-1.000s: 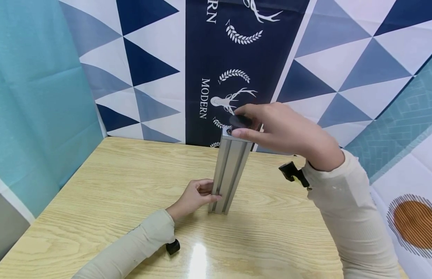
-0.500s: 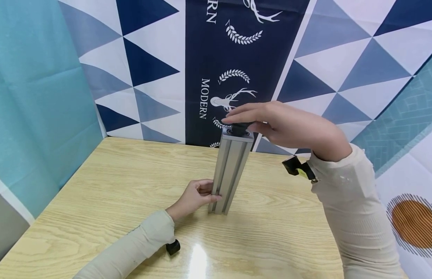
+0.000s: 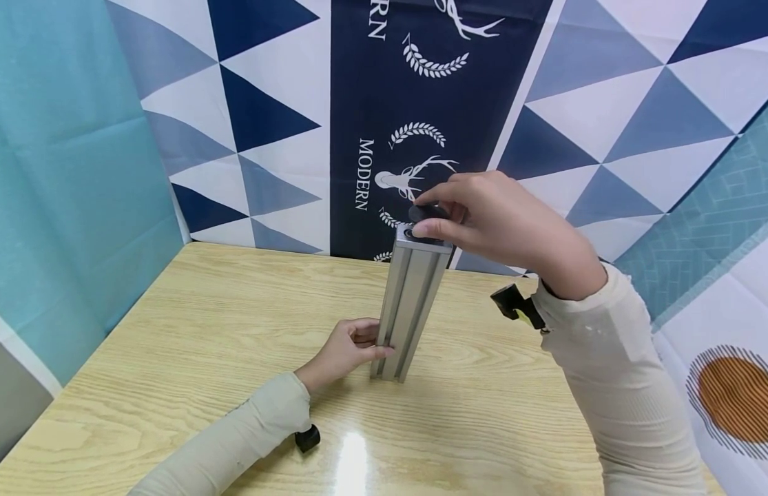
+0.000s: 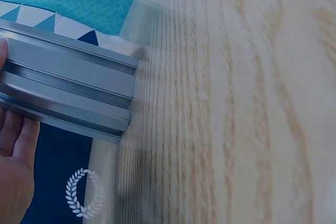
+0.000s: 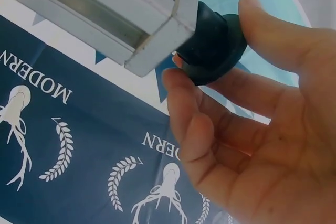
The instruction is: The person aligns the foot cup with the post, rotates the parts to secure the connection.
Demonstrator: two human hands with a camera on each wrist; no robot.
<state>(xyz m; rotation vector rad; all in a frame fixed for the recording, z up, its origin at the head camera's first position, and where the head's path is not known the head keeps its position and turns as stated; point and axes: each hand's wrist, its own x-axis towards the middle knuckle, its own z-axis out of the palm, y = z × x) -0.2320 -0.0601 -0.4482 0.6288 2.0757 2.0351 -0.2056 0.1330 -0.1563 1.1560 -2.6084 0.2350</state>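
Observation:
A silver aluminium extrusion (image 3: 412, 303) with long grooves stands upright on the wooden table. Near its foot, my left hand (image 3: 345, 350) grips it, thumb across the front groove and fingers behind. In the left wrist view the extrusion (image 4: 68, 80) shows its lower end against the wood, with only part of the hand (image 4: 16, 166) in sight. On the extrusion's top end plate sits a round black knob (image 3: 428, 212). My right hand (image 3: 504, 224) pinches this knob between thumb and fingers. The right wrist view shows the knob (image 5: 212, 43) with its wide rim between thumb and curled fingers.
The wooden table (image 3: 235, 303) spreads around the extrusion. Behind it hangs a patterned cloth (image 3: 272, 138) with triangles and deer prints, and a teal cloth (image 3: 67, 172) hangs at the left. Small black cameras are strapped at both wrists.
Half a second ago the right fingers lay stretched out over the knob; now they are bent round it again, as a second ago. The left hand and extrusion stay in place.

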